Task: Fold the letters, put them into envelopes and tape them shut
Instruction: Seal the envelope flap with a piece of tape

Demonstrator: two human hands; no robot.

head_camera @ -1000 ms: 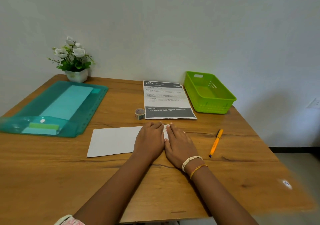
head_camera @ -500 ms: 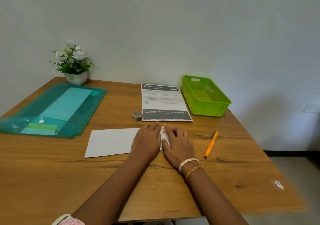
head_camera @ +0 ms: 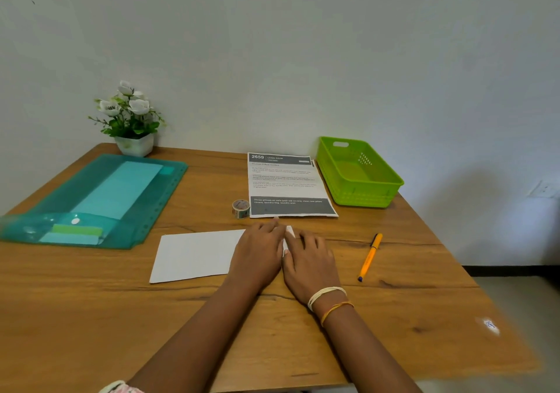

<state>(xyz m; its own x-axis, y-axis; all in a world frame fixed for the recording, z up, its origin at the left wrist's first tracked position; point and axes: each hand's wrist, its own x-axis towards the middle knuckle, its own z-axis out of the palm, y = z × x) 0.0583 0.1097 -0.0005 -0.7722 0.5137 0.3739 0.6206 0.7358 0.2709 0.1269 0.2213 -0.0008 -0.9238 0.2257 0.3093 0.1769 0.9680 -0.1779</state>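
Since a second ago the two hands have slid slightly apart, baring more of the folded right edge of the white sheet of paper point(head_camera: 194, 256) on the wooden table point(head_camera: 91, 317). The left hand point(head_camera: 259, 254) lies palm-down on the sheet's right part, fingers straight and close together. Just beside it, the right hand point(head_camera: 310, 261) presses flat, fingers slightly spread, by the fold.

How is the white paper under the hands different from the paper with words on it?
The white paper looks blank and both hands press on it; the printed sheet has text and dark bands, and nothing holds it. The white paper lies sideways near the person; the printed sheet lies lengthwise, farther back. Both rest flat on the table.
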